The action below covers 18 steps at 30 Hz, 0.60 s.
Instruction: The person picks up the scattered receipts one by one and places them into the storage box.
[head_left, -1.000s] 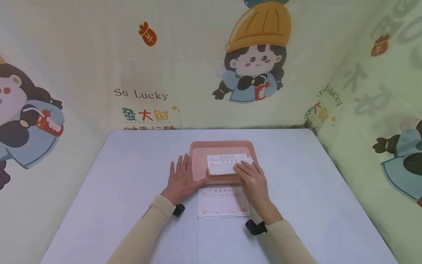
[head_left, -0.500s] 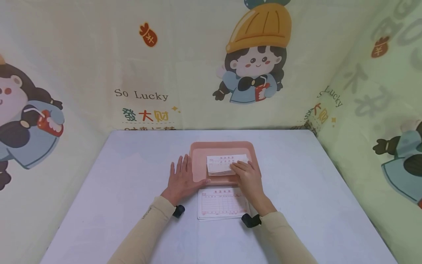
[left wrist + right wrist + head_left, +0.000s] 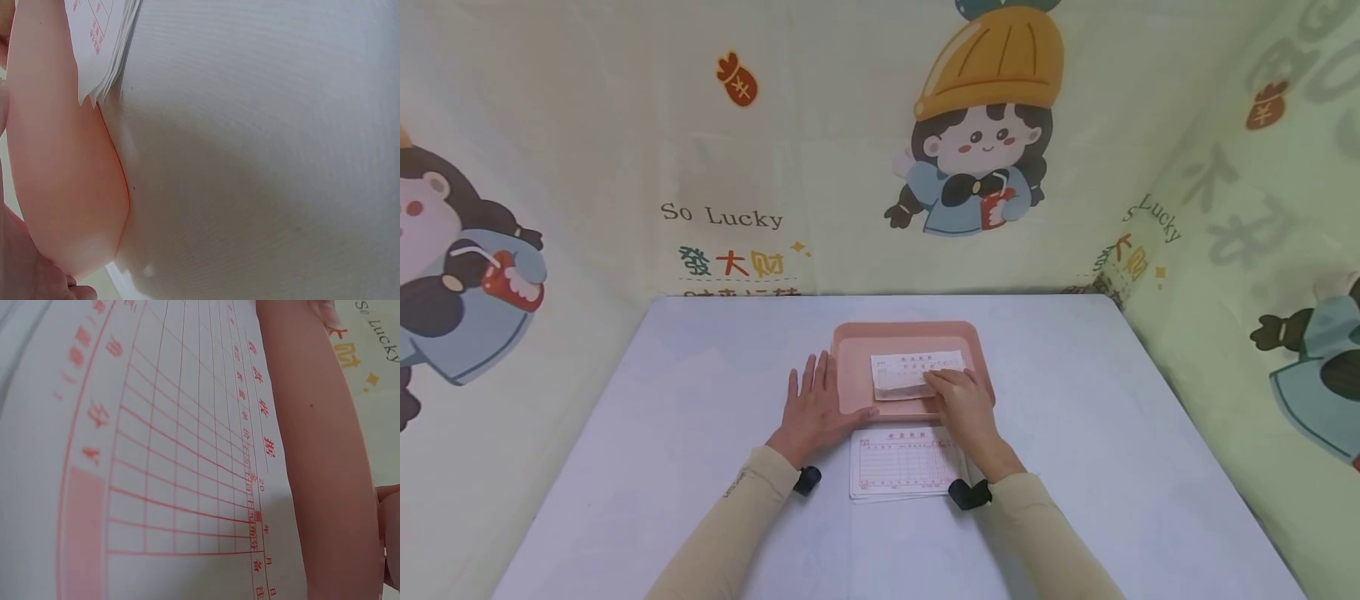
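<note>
A pink tray [image 3: 852, 358] lies on the white table, with printed receipt slips [image 3: 897, 382] inside it. My left hand [image 3: 809, 415] rests spread on the tray's left front corner, thumb along the front rim. Over the tray's right side, my right hand [image 3: 968, 412] pinches the upper receipt slip with bent fingers; its thumb is hidden. A stack of receipt slips [image 3: 904, 467] lies just in front of the tray. In the right wrist view the stack's red-lined top sheet [image 3: 181, 456] fills the left part, beside the tray's wall [image 3: 325, 450].
A white table [image 3: 715, 350] spreads around the tray. Behind it hangs a cream cloth [image 3: 842, 167] with cartoon prints, which also covers the sides. Each wrist wears a black camera, such as the right camera [image 3: 968, 495].
My right hand has shifted a little left and forward. The upper slip's corner at the right has come in over the slip beneath. My left hand has stayed in place.
</note>
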{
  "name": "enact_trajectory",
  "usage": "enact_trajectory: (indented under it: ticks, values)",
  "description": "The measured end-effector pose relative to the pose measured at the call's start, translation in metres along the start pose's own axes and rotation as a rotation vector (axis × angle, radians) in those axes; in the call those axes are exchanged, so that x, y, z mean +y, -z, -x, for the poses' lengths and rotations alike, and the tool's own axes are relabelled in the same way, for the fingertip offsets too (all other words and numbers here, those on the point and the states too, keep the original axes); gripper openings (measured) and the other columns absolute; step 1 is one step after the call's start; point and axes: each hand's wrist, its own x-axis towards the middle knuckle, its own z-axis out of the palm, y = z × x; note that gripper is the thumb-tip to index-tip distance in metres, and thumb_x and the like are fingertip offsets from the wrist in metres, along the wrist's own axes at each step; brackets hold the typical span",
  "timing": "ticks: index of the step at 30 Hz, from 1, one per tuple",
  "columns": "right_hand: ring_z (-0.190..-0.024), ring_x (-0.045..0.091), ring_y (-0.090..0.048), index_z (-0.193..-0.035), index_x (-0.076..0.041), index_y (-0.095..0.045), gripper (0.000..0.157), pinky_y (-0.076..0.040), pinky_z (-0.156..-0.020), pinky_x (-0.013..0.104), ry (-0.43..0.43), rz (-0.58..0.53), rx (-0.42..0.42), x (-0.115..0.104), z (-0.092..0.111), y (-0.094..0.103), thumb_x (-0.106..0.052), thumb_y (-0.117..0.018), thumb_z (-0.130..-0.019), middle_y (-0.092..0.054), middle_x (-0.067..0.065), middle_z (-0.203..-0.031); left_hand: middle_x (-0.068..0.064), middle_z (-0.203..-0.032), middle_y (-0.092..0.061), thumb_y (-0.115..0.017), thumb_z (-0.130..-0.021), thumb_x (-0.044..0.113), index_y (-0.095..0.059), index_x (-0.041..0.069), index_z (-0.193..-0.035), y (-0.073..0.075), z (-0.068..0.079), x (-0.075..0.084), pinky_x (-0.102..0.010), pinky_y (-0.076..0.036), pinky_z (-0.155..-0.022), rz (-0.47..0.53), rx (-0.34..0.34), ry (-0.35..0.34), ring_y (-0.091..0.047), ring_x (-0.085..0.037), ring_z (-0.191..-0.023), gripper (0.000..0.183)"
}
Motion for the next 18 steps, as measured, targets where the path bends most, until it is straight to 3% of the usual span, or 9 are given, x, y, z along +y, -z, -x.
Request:
enact_trajectory:
  ticks: [11,14,18]
  values:
    - [-0.12,0.028,-0.064,-0.123,-0.009,-0.07,0.039,-0.039,-0.111,0.054,-0.052,-0.047,-0.084,0.0005,-0.0001,0.0026,-0.003,-0.075,-0.085,-0.072,0.009,-0.121,-0.021,-0.165,-0.012,-0.048,-0.081,0.083,-0.009,-0.001,-0.158,0.0008,0.0005,0.002,-0.061,-0.006,-0.122,0.019,0.021,0.004,-0.007,-0.039,-0.154,0.12]
    - [-0.118,0.028,-0.065,-0.123,-0.008,-0.07,0.038,-0.04,-0.111,0.055,-0.059,-0.08,-0.059,0.002,0.0013,0.0046,-0.002,-0.072,-0.086,-0.071,0.011,-0.12,-0.021,-0.165,-0.013,-0.048,-0.081,0.083,-0.009,-0.001,-0.158,0.0004,0.0002,0.0021,-0.061,-0.006,-0.122,0.02,0.023,0.002,-0.006,-0.039,-0.154,0.12]
    - [-0.11,0.029,-0.067,-0.119,-0.005,-0.071,0.036,-0.049,-0.102,0.05,-0.012,-0.119,0.032,0.004,0.0051,0.0074,0.002,-0.073,-0.083,-0.072,0.012,-0.115,-0.021,-0.165,-0.012,-0.045,-0.081,0.084,-0.008,-0.002,-0.158,0.0001,-0.0001,0.0016,-0.061,-0.006,-0.122,0.006,0.017,0.0,-0.006,-0.039,-0.154,0.121]
